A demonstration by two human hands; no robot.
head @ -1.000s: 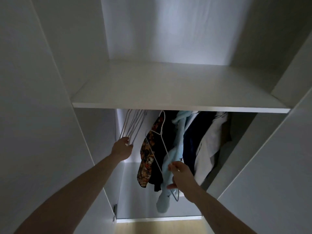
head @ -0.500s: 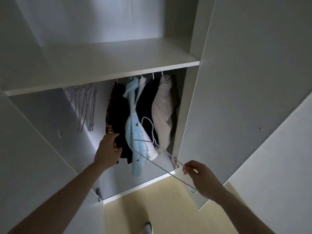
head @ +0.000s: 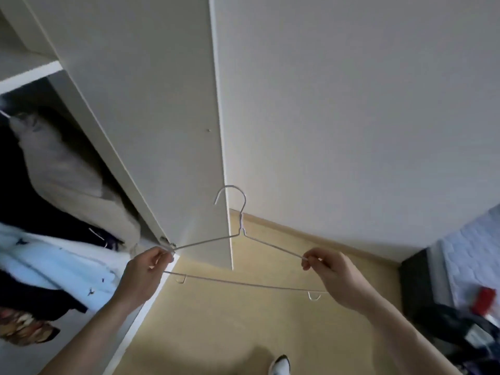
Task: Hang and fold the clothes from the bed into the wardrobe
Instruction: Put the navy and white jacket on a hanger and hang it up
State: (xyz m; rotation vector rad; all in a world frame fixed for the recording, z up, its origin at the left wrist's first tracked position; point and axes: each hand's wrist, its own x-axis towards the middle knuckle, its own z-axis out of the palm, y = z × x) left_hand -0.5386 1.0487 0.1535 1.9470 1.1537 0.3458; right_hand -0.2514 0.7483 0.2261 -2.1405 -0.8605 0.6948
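- Leftmost, inside the open wardrobe (head: 135, 77), garments hang side by side: a beige garment (head: 70, 182) against a dark one, a pale blue shirt (head: 54, 263) below them in the picture, and a patterned piece (head: 21, 326) at the lower edge (blurred, so its print cannot be made out).
- Next, the wardrobe door (head: 162, 131) stands open edge-on, and a small hinge (head: 166, 242) shows near its lower corner.
- Just beside that hinge, the left hand (head: 143, 277) pinches the left shoulder end of a thin wire hanger (head: 240, 234) between thumb and curled fingertips.
- At centre the hanger is held out in the air in front of the door's edge, clear of the wardrobe interior, its hook (head: 231, 196) pointing up and its bottom bar running between the two hands, with two small notches hanging from the bar.
- Further right, the right hand (head: 332, 274) pinches the other shoulder end in the same way, fingers curled round the wire.
- Below, a foot (head: 280, 365) stands on the pale wooden floor (head: 230, 320).
- Behind the hands rises a plain white wall (head: 351, 104).
- Far right, a corner of the bed (head: 473, 253) shows, with dark clothing (head: 460, 328) and something red (head: 484, 299) that looks like fabric, though it is too smeared to tell.
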